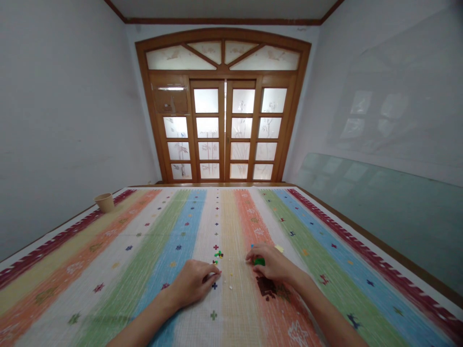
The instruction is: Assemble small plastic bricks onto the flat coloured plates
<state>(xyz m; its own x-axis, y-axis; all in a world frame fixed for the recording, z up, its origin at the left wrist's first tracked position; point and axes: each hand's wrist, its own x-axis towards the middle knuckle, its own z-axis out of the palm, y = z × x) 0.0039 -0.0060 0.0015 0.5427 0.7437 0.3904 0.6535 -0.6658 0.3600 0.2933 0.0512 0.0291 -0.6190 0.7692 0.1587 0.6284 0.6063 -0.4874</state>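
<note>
My left hand rests on the striped tablecloth, its fingers drawn together near a tiny red piece at the fingertips; whether it grips that piece is too small to tell. A small cluster of green, brown and yellow pieces lies just beyond it. My right hand arches over a green piece, fingers curved and thumb apart from them; the hand partly hides it. Dark brown pieces lie below that hand, and a pale yellow piece is beyond its knuckles. Small white pieces lie between the hands.
A tan paper cup stands near the table's far left edge. The striped tablecloth covers the table. Wooden doors with glass panes are beyond the far edge, and a pale glass panel leans along the right wall.
</note>
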